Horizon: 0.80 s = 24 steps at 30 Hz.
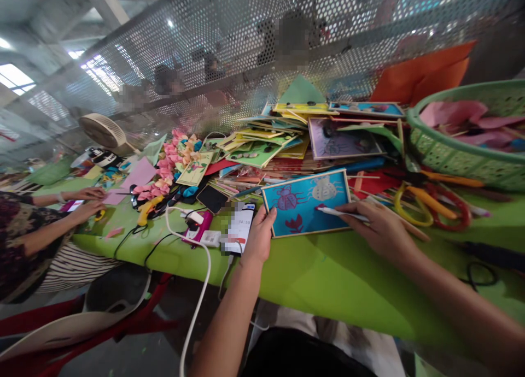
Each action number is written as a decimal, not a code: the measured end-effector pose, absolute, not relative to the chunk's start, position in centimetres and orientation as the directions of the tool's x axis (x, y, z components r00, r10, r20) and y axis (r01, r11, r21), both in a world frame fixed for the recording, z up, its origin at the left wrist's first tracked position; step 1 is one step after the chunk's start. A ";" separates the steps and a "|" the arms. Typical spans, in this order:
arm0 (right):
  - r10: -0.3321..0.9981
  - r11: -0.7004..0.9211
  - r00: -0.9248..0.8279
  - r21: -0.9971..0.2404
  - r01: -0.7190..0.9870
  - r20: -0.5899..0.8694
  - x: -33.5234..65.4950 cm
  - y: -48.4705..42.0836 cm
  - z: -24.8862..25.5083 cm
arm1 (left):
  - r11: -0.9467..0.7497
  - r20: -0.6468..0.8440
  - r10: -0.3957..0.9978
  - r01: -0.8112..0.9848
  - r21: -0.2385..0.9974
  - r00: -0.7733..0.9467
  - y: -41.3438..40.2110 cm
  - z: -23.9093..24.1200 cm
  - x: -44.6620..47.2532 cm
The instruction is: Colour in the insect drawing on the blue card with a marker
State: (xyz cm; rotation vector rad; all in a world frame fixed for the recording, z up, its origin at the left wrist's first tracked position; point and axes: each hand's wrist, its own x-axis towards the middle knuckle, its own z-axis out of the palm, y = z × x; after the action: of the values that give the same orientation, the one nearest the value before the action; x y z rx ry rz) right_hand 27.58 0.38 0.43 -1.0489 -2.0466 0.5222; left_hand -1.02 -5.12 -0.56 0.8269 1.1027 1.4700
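Note:
My left hand (261, 232) is closed on the left edge of a blue picture panel (307, 216) with a thin wooden frame, thumb on the front. On the panel are a purple bug, a pale grey bug and a dark red flower shape. In my right hand (379, 227) is a slim white marker (338, 211) with a purple-pink tip, pinched between the fingers. Its tip points left at the panel's middle, beside the bugs; whether it touches the surface I cannot tell. The panel is tilted up above the green tabletop (311, 276).
Behind the panel lies a heap of framed cards (262, 147). To the right are scissors (447, 202) and a green basket (451, 153). A phone (238, 229), a power strip (199, 229) and a hanging white cable (205, 278) are left. Another person's hands (88, 205) work farther left.

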 end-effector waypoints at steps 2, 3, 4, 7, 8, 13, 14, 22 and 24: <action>0.823 0.569 -0.354 -0.648 0.507 0.445 27.6 0.4 0.4 | -0.003 -0.066 0.979 -0.340 0.940 -0.192 -5.1 -0.6 -1.0; 0.825 0.565 -0.347 -0.651 0.507 0.446 27.6 0.4 0.4 | -0.007 -0.063 0.979 -0.339 0.941 -0.194 -5.1 -0.6 -1.0; 0.826 0.564 -0.344 -0.654 0.505 0.447 27.6 0.4 0.5 | -0.011 -0.059 0.979 -0.339 0.941 -0.193 -5.1 -0.6 -1.0; 0.827 0.562 -0.345 -0.666 0.491 0.444 27.7 0.4 0.6 | -0.016 -0.055 0.980 -0.351 0.936 -0.193 -5.1 -0.6 -1.0; 0.828 0.560 -0.344 -0.670 0.487 0.442 27.7 0.4 0.7 | -0.016 -0.058 0.979 -0.359 0.933 -0.194 -5.1 -0.6 -1.0; 0.837 0.548 -0.337 -0.677 0.492 0.432 27.9 0.3 0.4 | -0.004 -0.070 0.980 -0.370 0.929 -0.189 -5.1 -0.6 -1.0; 0.836 0.549 -0.340 -0.672 0.497 0.430 28.0 0.3 0.3 | -0.003 -0.071 0.980 -0.369 0.929 -0.188 -5.1 -0.7 -1.1; 0.821 0.571 -0.369 -0.648 0.503 0.437 27.8 0.3 0.5 | -0.018 -0.051 0.982 -0.352 0.936 -0.183 -5.0 -1.0 -1.1; 0.815 0.580 -0.373 -0.642 0.502 0.444 27.6 0.2 0.7 | -0.018 -0.051 0.982 -0.355 0.935 -0.183 -5.1 -0.8 -1.0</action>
State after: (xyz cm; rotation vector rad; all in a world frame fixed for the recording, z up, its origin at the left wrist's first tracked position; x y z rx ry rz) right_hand 27.57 0.22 0.72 -1.0463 -2.0485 0.5227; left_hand -1.01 -5.09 -0.75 0.8268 1.0733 1.4832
